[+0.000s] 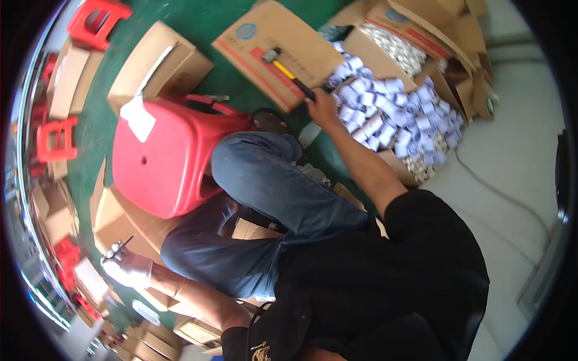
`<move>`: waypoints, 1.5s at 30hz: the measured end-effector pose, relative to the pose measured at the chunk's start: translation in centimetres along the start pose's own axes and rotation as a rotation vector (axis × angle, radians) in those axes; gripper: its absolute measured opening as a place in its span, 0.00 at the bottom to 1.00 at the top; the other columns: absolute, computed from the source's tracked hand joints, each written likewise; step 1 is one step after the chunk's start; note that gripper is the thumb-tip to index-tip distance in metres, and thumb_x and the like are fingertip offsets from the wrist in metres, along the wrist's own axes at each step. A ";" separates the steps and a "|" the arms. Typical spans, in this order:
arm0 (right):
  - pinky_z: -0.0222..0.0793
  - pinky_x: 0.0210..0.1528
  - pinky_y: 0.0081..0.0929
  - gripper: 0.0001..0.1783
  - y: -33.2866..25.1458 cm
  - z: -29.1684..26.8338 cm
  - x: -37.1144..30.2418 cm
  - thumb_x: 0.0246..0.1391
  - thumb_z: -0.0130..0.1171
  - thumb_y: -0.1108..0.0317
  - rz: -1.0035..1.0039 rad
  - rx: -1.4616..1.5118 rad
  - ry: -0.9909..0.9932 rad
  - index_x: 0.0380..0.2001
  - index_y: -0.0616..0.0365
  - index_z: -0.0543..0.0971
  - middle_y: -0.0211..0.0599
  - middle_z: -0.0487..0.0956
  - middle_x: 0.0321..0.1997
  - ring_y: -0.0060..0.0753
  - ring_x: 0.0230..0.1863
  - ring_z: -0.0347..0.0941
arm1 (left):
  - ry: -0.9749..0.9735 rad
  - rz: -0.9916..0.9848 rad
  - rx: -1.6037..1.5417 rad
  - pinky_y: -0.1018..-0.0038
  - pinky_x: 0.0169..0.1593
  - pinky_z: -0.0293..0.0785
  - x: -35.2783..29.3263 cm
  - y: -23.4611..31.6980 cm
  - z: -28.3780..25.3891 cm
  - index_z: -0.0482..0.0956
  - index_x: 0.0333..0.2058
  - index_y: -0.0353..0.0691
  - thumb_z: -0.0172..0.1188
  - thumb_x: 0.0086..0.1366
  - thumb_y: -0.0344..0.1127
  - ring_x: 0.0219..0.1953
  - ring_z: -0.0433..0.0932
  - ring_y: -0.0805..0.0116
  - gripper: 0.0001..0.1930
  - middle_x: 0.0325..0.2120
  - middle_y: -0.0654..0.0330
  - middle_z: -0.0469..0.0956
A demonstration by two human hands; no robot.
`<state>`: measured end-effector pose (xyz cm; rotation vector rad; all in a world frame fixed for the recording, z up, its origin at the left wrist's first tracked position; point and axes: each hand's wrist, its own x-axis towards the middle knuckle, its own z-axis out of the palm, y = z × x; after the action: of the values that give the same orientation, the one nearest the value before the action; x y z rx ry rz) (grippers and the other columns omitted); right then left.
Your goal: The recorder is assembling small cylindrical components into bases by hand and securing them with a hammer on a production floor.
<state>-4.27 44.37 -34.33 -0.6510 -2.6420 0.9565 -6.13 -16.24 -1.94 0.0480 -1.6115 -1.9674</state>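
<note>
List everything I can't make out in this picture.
Dark piece at the left hand, head view: too small and glare-washed to identify.
Handle end of the hammer, head view: hidden by the right hand.
Part of the stool, head view: hidden by the jeans.
Lower-left boxes, head view: partly cut off by the bottom edge.

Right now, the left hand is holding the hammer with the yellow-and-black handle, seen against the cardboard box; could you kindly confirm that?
Not quite: the head view shows the hammer in the right hand, not the left hand, which is well away from it. The yellow-and-black handle and the cardboard box are as you said.
</note>
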 end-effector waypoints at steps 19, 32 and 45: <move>0.73 0.43 0.43 0.20 17.0 -18.7 -22.4 0.48 0.62 0.62 0.631 -0.297 0.242 0.47 0.51 0.76 0.43 0.77 0.40 0.48 0.40 0.75 | 0.058 -0.056 0.263 0.67 0.35 0.77 1.2 -9.2 10.0 0.78 0.31 0.40 0.53 0.61 0.35 0.28 0.78 0.63 0.07 0.25 0.57 0.78; 0.74 0.44 0.41 0.25 14.0 -20.3 -26.9 0.45 0.60 0.67 0.625 -0.284 0.401 0.51 0.54 0.75 0.50 0.73 0.51 0.57 0.40 0.75 | -0.108 -0.268 0.312 0.73 0.38 0.80 -7.2 7.8 15.0 0.81 0.33 0.34 0.49 0.65 0.34 0.32 0.83 0.62 0.13 0.31 0.55 0.84; 0.76 0.46 0.48 0.36 22.3 -11.9 -34.4 0.52 0.58 0.55 1.890 0.313 0.502 0.52 0.74 0.57 0.67 0.75 0.48 0.63 0.41 0.78 | 0.448 0.155 2.274 0.70 0.27 0.78 1.6 2.0 13.2 0.83 0.34 0.45 0.62 0.62 0.44 0.24 0.82 0.67 0.10 0.27 0.62 0.85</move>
<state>37.29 49.11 -42.96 -2.7761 -0.7680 1.0953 -11.67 -5.49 3.87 0.9931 -2.3204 0.7355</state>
